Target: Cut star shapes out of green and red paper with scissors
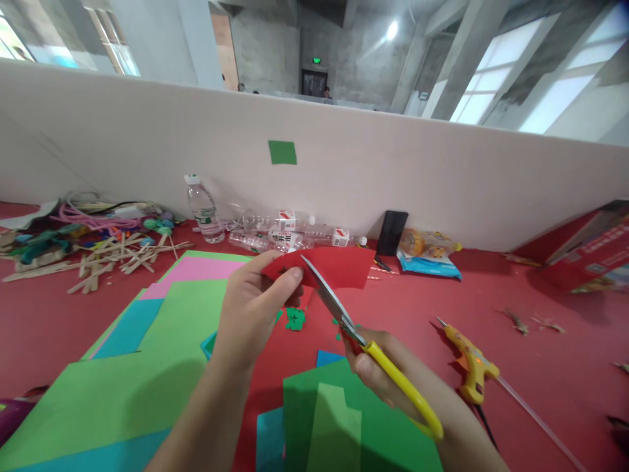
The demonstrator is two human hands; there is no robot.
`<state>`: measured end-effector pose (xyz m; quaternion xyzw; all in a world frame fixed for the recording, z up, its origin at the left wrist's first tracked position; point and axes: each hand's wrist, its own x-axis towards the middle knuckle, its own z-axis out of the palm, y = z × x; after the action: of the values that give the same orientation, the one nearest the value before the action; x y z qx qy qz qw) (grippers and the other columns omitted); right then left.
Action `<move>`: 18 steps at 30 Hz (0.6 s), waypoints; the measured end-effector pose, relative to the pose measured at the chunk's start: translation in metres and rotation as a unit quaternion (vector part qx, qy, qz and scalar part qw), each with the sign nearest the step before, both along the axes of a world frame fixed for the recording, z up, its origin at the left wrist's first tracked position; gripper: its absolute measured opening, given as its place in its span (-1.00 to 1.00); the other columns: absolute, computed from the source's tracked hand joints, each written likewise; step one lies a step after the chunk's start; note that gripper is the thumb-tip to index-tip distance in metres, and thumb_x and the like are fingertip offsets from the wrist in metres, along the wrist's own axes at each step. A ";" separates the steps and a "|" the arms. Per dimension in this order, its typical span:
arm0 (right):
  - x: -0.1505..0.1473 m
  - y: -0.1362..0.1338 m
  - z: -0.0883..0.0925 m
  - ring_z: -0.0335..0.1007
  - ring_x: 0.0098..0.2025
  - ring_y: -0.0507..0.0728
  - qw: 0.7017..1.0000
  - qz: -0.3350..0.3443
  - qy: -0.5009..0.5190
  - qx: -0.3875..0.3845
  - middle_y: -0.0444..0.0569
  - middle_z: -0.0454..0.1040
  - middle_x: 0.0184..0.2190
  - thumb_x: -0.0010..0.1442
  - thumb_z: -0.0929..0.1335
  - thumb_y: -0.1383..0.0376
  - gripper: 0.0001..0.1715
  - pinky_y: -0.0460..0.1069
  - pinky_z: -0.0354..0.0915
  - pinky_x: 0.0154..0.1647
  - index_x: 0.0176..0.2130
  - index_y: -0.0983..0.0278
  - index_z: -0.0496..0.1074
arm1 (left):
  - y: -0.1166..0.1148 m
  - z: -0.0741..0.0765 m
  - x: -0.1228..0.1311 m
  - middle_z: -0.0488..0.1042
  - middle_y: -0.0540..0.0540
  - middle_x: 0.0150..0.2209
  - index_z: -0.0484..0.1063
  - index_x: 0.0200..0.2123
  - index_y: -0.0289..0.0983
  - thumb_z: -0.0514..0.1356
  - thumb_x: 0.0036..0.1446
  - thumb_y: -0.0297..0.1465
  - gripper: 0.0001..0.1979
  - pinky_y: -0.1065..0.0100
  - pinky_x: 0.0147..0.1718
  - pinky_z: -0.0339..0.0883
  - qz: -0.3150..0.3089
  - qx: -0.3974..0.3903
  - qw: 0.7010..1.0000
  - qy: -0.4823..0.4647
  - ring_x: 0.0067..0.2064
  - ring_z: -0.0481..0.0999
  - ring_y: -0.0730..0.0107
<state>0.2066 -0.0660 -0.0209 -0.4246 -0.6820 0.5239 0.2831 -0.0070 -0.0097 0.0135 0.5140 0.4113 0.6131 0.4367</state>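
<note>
My left hand [263, 301] pinches the left end of a strip of red paper [344, 265] between thumb and fingers, holding it up above the table. In my right hand [383, 370] is a pair of scissors [339, 311] with yellow handles. The metal blades point up and left, and their tips overlap the red paper close to my left thumb. Whether the blades have cut into the paper I cannot tell. Below the paper lie small green paper scraps [295, 319]. Sheets of dark green paper [388, 406] and light green paper [122, 393] spread under and beside my forearms.
A yellow hot glue gun [469, 360] lies on the right, its cord trailing forward. Along the white partition [344, 170] are an upright water bottle [204, 210], several lying bottles, a black phone [392, 233] and a snack packet [428, 252]. Wooden sticks [98, 265] pile at left.
</note>
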 end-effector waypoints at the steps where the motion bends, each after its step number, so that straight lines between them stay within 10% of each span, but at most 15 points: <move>1: 0.000 -0.001 0.000 -0.03 -0.54 0.00 1.000 0.002 0.013 -0.008 -0.24 0.15 -0.55 0.25 0.23 -0.45 -0.22 -0.05 -0.07 -0.55 -0.39 0.18 0.16 | -0.001 0.000 0.001 0.46 0.06 -0.60 0.55 -0.45 -0.23 0.32 0.10 -0.41 -0.91 0.44 -0.53 0.36 -0.002 -0.002 1.000 -0.004 -0.55 0.43 0.48; 18: -0.007 -0.004 -0.004 -0.10 -0.57 0.00 0.998 -0.028 0.044 -0.019 -0.28 0.02 -0.59 0.22 0.22 -0.47 -0.21 -0.04 -0.15 -0.57 -0.41 0.15 0.10 | -0.006 0.005 0.008 0.44 0.06 -0.62 0.50 -0.49 -0.22 0.32 0.09 -0.38 -0.87 0.46 -0.60 0.28 -0.053 -0.014 0.999 -0.003 -0.57 0.40 0.49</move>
<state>0.1997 -0.0702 -0.0249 -0.4248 -0.6470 0.5467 0.3194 0.0012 -0.0153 0.0184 0.5270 0.3908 0.5850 0.4768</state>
